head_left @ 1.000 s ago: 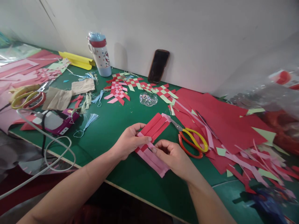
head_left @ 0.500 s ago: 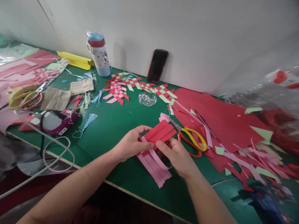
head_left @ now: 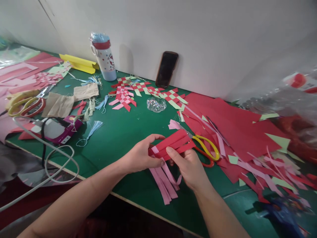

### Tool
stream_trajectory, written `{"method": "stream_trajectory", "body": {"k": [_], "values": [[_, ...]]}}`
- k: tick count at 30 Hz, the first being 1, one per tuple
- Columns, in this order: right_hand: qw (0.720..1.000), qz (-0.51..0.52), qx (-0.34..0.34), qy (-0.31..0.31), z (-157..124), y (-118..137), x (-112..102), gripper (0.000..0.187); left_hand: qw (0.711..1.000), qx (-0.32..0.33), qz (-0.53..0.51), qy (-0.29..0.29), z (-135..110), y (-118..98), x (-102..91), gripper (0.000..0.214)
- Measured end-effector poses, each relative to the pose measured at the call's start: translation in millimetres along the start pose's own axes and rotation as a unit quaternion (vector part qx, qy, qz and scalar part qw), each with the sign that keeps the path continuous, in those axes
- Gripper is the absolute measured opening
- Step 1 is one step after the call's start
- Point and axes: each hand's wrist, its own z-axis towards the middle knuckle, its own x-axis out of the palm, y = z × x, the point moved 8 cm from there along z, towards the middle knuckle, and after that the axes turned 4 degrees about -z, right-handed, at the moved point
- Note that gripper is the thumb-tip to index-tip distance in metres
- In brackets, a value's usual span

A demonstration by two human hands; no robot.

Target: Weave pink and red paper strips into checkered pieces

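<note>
Between my hands, above the green table, are red paper strips (head_left: 173,142) crossed with pink paper strips (head_left: 163,181) that hang down toward the table's front edge. My left hand (head_left: 145,153) grips the crossed part from the left, thumb below and fingers behind. With thumb on top, my right hand (head_left: 187,165) pinches the red strips on their right side; its other fingers are partly hidden behind the paper. Just behind my right hand lie scissors (head_left: 206,147) with one yellow and one red handle. A pink scrap (head_left: 174,124) rests by their blades.
Woven paper pieces (head_left: 123,98) and a clear dish of beads (head_left: 156,104) lie farther back. A phone (head_left: 167,69) and a bottle (head_left: 105,58) stand by the wall. Red sheets and scraps (head_left: 237,129) cover the right; tassels (head_left: 92,129) and a white cable (head_left: 60,180) are left.
The red strips have shifted slightly right and turned with my hands. The hanging pink strips have swung to a steeper angle and spread apart. My right thumb has slid over the red strips.
</note>
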Motion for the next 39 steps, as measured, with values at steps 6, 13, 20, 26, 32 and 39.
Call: {"method": "stream_trajectory", "body": {"k": [6, 13, 20, 26, 32, 39], "values": [[1.0, 0.004, 0.001, 0.011, -0.6, 7.0, 3.3, 0.034, 1.0, 0.005, 0.025, -0.001, 0.9, 2.1, -1.0, 0.065], [1.0, -0.016, -0.009, -0.018, -0.2, 3.4, -1.4, 0.034, 0.999, 0.009, 0.049, -0.005, 1.0, 2.1, -2.0, 0.065], [0.999, -0.016, 0.003, -0.033, -0.3, -0.4, -5.6, 0.034, 1.0, -0.006, -0.021, 0.003, 0.8, 3.1, -2.6, 0.075], [0.999, 0.018, -0.022, -0.033, 2.3, 6.4, -7.8, 0.029, 0.997, 0.014, -0.062, -0.034, 3.0, 3.1, -13.6, 0.055], [0.999, 0.011, 0.029, 0.037, 4.2, 0.6, -0.2, 0.039, 0.994, 0.023, -0.075, -0.076, 1.6, -3.1, -19.2, 0.049], [0.999, -0.015, 0.023, 0.022, 3.6, 3.0, -0.3, 0.037, 0.997, 0.002, -0.06, -0.05, 1.7, -1.4, -14.6, 0.071]]}}
